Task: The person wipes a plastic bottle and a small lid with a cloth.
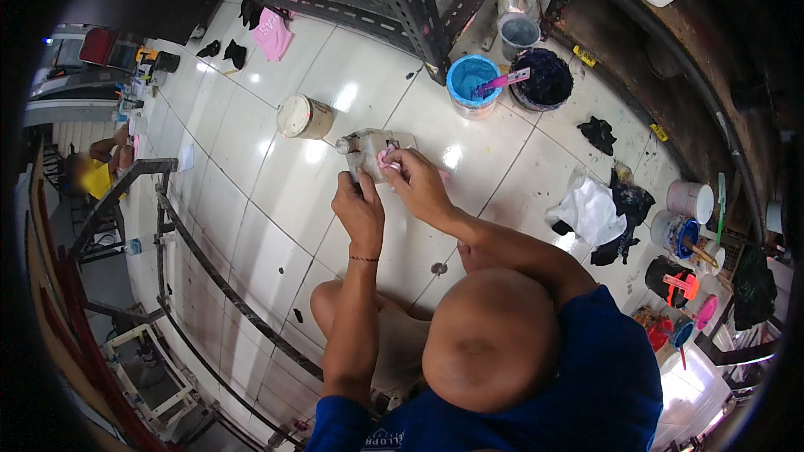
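Observation:
A translucent, stained plastic jerry can lies on the tiled floor in front of me, its capped neck pointing left. My left hand is closed at its near edge, with fingertips on the plastic. In my right hand a crumpled pink cloth is pinched and pressed against the can's side. The fingers and cloth cover part of the can. Just beyond it, to the left, stands a pale round tub with a lid.
Ahead right are a blue paint bucket with a pink-handled tool, a dark paint bucket and a grey cup. White and black rags lie to my right, near several paint pots. A metal rack stands ahead; a yellow-shirted person is far left.

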Tool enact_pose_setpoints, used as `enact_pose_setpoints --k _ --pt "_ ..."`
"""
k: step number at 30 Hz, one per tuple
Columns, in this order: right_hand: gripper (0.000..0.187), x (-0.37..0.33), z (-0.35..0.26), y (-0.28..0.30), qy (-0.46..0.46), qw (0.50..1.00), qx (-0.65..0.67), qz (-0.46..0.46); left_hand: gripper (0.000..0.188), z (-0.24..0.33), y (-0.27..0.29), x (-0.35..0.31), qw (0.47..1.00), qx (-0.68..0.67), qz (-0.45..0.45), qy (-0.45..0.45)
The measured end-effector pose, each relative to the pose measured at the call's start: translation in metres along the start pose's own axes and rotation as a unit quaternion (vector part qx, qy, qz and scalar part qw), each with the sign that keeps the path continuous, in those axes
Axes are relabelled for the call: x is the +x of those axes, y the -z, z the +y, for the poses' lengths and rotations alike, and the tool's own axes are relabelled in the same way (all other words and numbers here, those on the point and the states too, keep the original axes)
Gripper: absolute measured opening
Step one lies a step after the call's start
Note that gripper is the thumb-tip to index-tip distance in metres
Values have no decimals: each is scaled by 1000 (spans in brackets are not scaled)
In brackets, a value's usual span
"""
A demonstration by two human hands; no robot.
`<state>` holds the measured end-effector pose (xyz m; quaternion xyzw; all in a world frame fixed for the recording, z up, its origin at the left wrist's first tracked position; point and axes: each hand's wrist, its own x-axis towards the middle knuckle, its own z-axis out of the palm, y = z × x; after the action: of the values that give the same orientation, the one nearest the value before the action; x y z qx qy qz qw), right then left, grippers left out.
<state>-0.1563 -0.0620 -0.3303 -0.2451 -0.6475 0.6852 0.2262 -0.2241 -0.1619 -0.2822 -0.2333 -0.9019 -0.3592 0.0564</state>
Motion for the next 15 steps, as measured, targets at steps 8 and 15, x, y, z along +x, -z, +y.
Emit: enact_pose_setpoints --k 8,15 --pt "20 1 6 16 -63 996 62 7 27 15 -12 3 997 27 -34 -70" --pt "18 -49 77 36 18 987 -157 -26 27 -46 31 25 996 -73 -30 44"
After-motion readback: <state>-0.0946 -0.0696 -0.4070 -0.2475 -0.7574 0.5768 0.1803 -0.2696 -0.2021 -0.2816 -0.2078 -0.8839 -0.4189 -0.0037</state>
